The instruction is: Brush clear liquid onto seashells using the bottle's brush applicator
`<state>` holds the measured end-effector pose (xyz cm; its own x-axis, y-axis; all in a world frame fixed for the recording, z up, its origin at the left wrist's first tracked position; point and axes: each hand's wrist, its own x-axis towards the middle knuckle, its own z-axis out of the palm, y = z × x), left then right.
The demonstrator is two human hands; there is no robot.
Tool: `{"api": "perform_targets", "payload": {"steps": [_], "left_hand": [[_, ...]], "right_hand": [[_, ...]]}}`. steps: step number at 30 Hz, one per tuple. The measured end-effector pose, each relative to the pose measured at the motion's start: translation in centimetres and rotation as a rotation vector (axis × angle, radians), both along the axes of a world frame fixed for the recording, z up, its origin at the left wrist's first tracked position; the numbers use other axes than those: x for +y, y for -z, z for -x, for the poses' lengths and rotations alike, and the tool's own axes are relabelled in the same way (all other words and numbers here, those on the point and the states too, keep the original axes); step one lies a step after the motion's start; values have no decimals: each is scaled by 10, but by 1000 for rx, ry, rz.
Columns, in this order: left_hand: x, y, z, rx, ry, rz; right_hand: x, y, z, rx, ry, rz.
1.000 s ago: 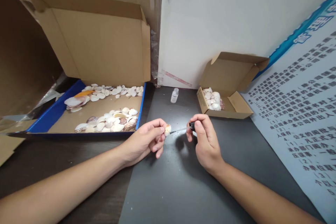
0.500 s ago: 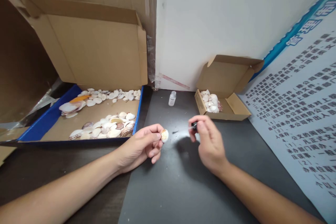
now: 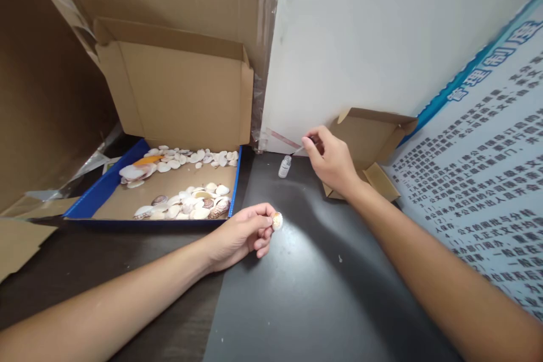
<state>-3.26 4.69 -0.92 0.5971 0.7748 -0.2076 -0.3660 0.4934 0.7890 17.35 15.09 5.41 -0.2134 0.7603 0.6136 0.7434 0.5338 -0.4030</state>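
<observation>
Between thumb and fingers, my left hand (image 3: 248, 232) pinches a small white seashell (image 3: 277, 221) with a yellowish-brown patch, held above the grey table mat. My right hand (image 3: 331, 158) is closed on a small brush applicator (image 3: 299, 150) with a dark cap, mostly hidden by the fingers. Its thin stem slants down to the mouth of a small clear bottle (image 3: 284, 167) with a label, standing upright near the white board. I cannot tell whether the tip is inside the bottle or just at its rim.
At left, an open blue-sided box (image 3: 153, 218) holds several seashells (image 3: 199, 202) in two groups. Behind my right hand stands a small open cardboard box (image 3: 384, 181). A white board (image 3: 339, 39) rises at the back, and a printed poster (image 3: 479, 169) stands at right.
My right hand has moved forward with the brush applicator, from above the mat to the bottle's mouth. My left hand still holds the seashell. The camera view has shifted slightly.
</observation>
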Motion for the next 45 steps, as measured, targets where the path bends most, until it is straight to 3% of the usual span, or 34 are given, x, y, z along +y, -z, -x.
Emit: {"api": "perform_targets", "payload": {"steps": [21, 45], "left_hand": [[-1, 4, 1, -2, 33, -35], [-1, 1, 0, 33, 25, -55]], "right_hand": [[21, 5, 13, -87, 66, 116], [23, -4, 9, -35, 114, 152]]}}
